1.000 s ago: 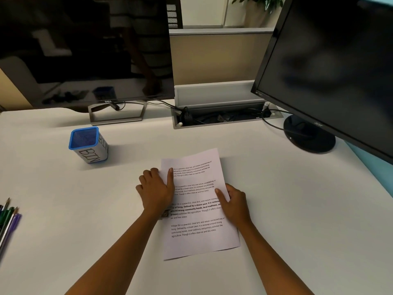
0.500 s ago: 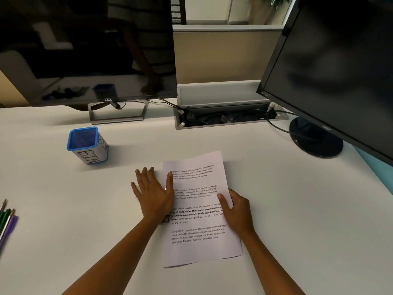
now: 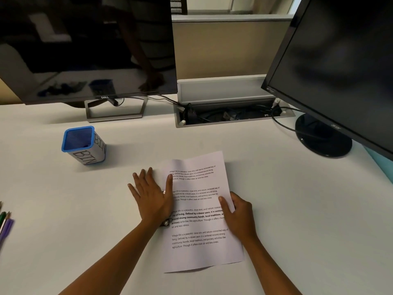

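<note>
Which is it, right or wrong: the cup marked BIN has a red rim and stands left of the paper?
One thing is wrong: the cup marked BIN has a blue rim, not red, as the head view shows. It stands left of the paper.

Sheet (image 3: 200,211) lies on the desk (image 3: 297,209), bin (image 3: 84,145) behind-left, seemingly pencils (image 3: 5,224) far left

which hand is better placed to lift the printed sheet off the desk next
Right, probably. The right hand grips the sheet by its right edge, thumb on top. The left hand lies flat, mostly on the desk, only its thumb on the sheet.
</note>
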Motion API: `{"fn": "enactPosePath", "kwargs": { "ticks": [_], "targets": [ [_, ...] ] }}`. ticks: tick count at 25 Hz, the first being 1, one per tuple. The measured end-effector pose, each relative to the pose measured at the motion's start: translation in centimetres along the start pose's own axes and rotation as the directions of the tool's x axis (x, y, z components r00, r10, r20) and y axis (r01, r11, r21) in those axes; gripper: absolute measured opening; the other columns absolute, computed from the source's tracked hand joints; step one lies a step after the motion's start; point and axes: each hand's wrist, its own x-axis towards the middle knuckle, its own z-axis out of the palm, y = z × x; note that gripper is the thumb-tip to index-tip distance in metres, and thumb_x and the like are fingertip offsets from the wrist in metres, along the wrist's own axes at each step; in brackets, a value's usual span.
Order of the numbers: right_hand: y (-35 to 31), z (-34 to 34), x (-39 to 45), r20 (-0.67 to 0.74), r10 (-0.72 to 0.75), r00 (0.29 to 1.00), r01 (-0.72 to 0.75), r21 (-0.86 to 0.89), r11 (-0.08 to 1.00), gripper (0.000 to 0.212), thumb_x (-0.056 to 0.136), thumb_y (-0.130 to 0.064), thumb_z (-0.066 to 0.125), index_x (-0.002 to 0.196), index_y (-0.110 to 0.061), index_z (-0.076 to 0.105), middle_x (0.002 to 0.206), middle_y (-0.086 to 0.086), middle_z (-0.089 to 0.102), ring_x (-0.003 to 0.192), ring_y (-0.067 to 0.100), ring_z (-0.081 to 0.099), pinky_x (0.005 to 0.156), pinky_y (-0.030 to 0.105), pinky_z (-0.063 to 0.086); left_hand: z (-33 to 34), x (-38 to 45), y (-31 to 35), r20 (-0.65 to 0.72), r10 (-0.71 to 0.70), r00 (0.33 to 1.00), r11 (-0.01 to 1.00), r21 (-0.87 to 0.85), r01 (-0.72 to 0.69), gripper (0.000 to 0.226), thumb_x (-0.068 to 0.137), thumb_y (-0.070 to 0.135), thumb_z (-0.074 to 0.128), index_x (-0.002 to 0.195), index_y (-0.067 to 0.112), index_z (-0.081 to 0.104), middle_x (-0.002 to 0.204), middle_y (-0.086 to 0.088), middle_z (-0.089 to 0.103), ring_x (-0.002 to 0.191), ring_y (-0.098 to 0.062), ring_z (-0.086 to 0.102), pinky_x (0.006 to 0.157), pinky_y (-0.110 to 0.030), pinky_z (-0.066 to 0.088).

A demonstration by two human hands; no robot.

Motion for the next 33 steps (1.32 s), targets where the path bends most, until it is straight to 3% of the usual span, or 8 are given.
{"fn": "enactPosePath", "kwargs": {
  "ticks": [6, 12, 17, 22, 28, 33],
  "targets": [
    [-0.7, -0.5, 0.1, -0.001, -0.012, 1.000, 0.012, 0.027, 1.000, 0.015, 0.097, -0.035, 0.060, 0.107, -0.028, 0.070, 0.100, -0.029, 0.071, 0.087, -0.004, 0.070, 0.070, 0.009, 0.053, -0.1, 0.0, 0.0, 0.014, -0.006, 1.000, 1.000, -0.023, 0.006, 0.081, 0.092, 0.070, 0.019, 0.152, 0.015, 0.025, 0.163, -0.008, 0.020, 0.153, -0.026, 0.002, 0.122, -0.049, -0.008],
    [-1.0, -0.7, 0.1, 0.008, -0.018, 1.000, 0.018, 0.015, 1.000, 0.013, 0.096, -0.033, 0.061, 0.106, -0.032, 0.069, 0.095, -0.033, 0.070, 0.089, -0.005, 0.069, 0.072, 0.010, 0.054, -1.0, -0.2, 0.9, 0.066, -0.036, 0.997, 0.998, -0.053, 0.039, 0.071, 0.096, 0.064, 0.029, 0.147, 0.014, 0.031, 0.158, -0.007, 0.028, 0.151, -0.027, 0.009, 0.121, -0.056, -0.003],
    [-0.8, -0.5, 0.3, 0.011, 0.016, 1.000, -0.016, -0.001, 1.000, 0.025, 0.096, -0.032, 0.061, 0.116, -0.020, 0.070, 0.100, -0.024, 0.070, 0.092, -0.008, 0.068, 0.076, 0.013, 0.056, -1.7, -0.5, 1.7, 0.083, 0.060, 0.995, 0.985, 0.156, -0.072, 0.064, 0.095, 0.056, 0.042, 0.141, 0.010, 0.038, 0.148, -0.009, 0.040, 0.144, -0.029, 0.026, 0.118, -0.061, 0.008],
    [-0.8, -0.6, 0.3, 0.014, 0.020, 1.000, -0.020, -0.002, 1.000, 0.026, 0.096, -0.031, 0.061, 0.117, -0.019, 0.069, 0.104, -0.016, 0.073, 0.092, -0.002, 0.069, 0.078, 0.018, 0.059, -1.9, -0.3, 1.9, 0.086, 0.019, 0.996, 0.995, 0.099, -0.028, 0.059, 0.098, 0.053, 0.040, 0.140, 0.011, 0.040, 0.146, -0.010, 0.042, 0.142, -0.029, 0.029, 0.117, -0.061, 0.011],
    [-0.7, -0.6, 0.3, 0.006, -0.001, 1.000, 0.001, 0.007, 1.000, 0.023, 0.096, -0.033, 0.061, 0.113, -0.021, 0.070, 0.101, -0.025, 0.070, 0.092, -0.006, 0.068, 0.076, 0.016, 0.057, -3.1, 1.0, -0.7, 0.043, 0.023, 0.999, 0.999, 0.032, -0.025, 0.052, 0.099, 0.055, 0.033, 0.127, 0.016, 0.050, 0.137, -0.005, 0.049, 0.136, -0.025, 0.035, 0.117, -0.060, 0.013],
    [-0.7, -0.6, 0.3, 0.007, -0.014, 1.000, 0.014, 0.014, 1.000, 0.024, 0.096, -0.033, 0.061, 0.114, -0.021, 0.070, 0.103, -0.024, 0.071, 0.093, -0.005, 0.068, 0.076, 0.014, 0.057, -5.1, 2.8, -4.0, 0.011, -0.031, 0.999, 0.999, 0.012, 0.031, 0.053, 0.099, 0.055, 0.035, 0.128, 0.014, 0.051, 0.137, -0.007, 0.050, 0.136, -0.028, 0.036, 0.116, -0.059, 0.016]
  ]
}}
